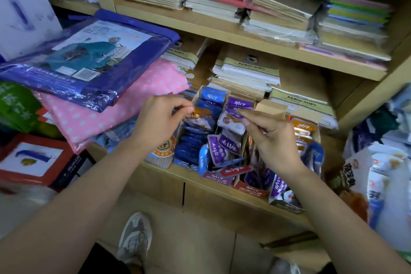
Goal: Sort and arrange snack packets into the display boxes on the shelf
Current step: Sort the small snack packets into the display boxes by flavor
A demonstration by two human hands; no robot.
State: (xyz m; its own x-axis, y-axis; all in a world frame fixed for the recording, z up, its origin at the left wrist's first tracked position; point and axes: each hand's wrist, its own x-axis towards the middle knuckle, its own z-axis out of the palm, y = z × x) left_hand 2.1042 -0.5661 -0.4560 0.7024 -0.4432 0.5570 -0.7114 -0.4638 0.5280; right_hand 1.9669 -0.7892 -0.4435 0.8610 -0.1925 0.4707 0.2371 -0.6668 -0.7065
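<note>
Left hand (160, 118): thumb and forefinger pinch the edge of an orange packet (199, 117), held just over the back of the left box (179, 138). That box is packed with blue packets (191, 144) standing on edge.
Right hand (274, 140): fingers clenched on the top strip of a purple packet (231, 121), over the middle box (244, 140). More purple ones lie loose and tilted in it.
Right box (317, 135) holds orange-topped packets in a row.
All three boxes sit side by side on the wooden shelf (160, 178), with loose packets spilling toward its front edge.
Left of them, a pink dotted bundle (106, 113) lies under a blue plastic pack (93, 60). Notebooks (222, 0) are stacked on the shelf above.
The print on the packets is too blurred to read.
</note>
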